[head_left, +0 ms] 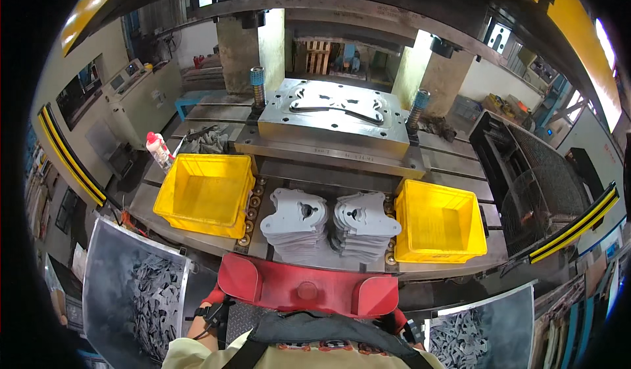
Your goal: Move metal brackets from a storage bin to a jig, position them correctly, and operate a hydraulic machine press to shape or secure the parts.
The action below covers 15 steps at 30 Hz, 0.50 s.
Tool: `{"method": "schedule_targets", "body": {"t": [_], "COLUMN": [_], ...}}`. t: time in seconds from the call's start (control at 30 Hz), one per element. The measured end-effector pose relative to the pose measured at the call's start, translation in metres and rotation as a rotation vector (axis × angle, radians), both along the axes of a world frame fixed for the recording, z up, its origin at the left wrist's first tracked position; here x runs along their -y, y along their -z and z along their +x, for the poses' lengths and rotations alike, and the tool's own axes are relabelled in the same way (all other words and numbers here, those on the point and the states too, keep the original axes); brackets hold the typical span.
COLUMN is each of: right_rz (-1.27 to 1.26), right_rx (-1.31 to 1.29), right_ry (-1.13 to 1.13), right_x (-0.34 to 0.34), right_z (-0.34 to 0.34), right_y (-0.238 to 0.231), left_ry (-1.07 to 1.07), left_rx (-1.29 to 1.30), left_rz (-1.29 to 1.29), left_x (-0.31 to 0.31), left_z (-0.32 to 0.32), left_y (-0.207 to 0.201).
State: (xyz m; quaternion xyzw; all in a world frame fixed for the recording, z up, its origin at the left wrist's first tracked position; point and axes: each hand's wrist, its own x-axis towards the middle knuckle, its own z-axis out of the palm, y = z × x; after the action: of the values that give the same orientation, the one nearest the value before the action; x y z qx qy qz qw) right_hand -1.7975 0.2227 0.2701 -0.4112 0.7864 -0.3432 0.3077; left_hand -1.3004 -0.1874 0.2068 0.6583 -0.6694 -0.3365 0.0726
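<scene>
My left hand [215, 295], in a red glove, is at the left side of a red metal panel [306, 291] with raised rounded guards at both ends. At its right side is my right hand [399, 319], also red-gloved. The panel hides the fingers of both. Beyond it, two stacks of flat grey metal plates, a left stack [297, 212] and a right stack [363, 215], stand side by side on the press bed. Farther back, a shiny die block [334, 131] carries a shaped piece of metal [336, 106] on its top face.
A yellow bin [205, 228] stands left of the stacks, another yellow bin [437, 254] right. A red-capped bottle [158, 147] and dark rags [205, 139] lie at the far left. Scrap-filled containers flank me below. Guide posts [257, 88] rise beside the die; the press ram hangs overhead.
</scene>
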Motion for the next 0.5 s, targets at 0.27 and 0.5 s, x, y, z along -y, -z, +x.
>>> {"method": "schedule_targets", "body": {"t": [0.27,0.5], "right_rz": [0.032,0.07], "right_rx": [0.004,0.013], "right_ry": [-0.119,-0.17], "right_x": [-0.003,-0.005], "right_z": [0.006,0.009], "right_y": [-0.007,-0.006], "left_ry": [-0.03,-0.037], "left_rx": [-0.005,0.002], "left_rz": [0.0,0.015], "left_x": [-0.009,-0.014], "left_z": [-0.031,-0.029], "left_y": [-0.01,-0.011]}}
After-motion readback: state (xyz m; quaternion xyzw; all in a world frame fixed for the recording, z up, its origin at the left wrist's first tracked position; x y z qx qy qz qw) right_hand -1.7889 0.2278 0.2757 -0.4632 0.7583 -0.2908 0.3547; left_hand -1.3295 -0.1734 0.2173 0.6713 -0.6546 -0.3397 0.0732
